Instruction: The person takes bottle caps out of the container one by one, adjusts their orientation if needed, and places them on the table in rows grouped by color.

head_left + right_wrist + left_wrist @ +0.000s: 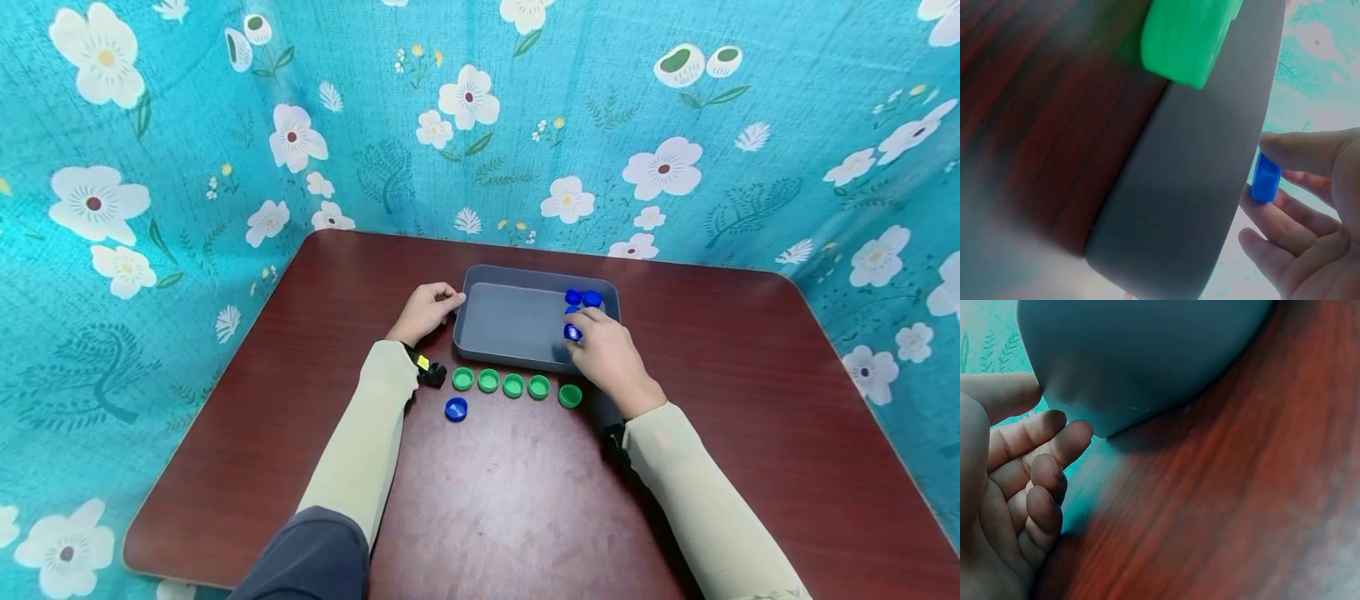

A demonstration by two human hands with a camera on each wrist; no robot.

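Delicately, the right hand [609, 354] pinched a blue cap [1266, 180] between thumb and fingers at the right end of the grey tray [510, 321], close by the other blue caps [592, 298]. Slim hold, that: a slipping thumb could have sent it tumbling into its neighbours! Opposite, the left hand [426, 312], fingers loosely bent, touched the rim; so light a contact might have let a bump shove the tray into the green caps [513, 385].
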